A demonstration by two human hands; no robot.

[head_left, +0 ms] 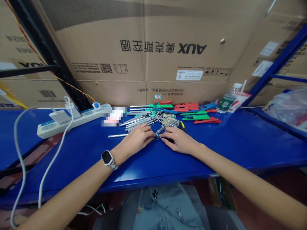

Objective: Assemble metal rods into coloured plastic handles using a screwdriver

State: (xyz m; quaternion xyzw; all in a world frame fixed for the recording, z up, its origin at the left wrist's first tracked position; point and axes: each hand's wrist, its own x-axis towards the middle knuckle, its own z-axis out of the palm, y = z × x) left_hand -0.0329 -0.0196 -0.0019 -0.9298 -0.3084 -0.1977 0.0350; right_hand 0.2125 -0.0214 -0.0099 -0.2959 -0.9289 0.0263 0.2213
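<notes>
My left hand (139,136), with a watch on its wrist, is closed at the fingertips beside thin wires (157,135). Facing it, my right hand (177,139) pinches at the same wires from the other side. A dark piece lies under the fingertips, mostly hidden. One silver metal tube (117,136) sticks out to the left of my left hand. Just behind the hands is a pile of silver tubes (137,120) with wires and clear plastic parts (170,120). A yellow and black handle (182,126) stands behind my right hand.
Red casings (187,106) and green casings (196,117) lie at the back of the blue table (96,159). A water bottle (226,100) and a cup (237,101) are at the back right. A power strip (72,120) with white cables is on the left; cardboard stands behind.
</notes>
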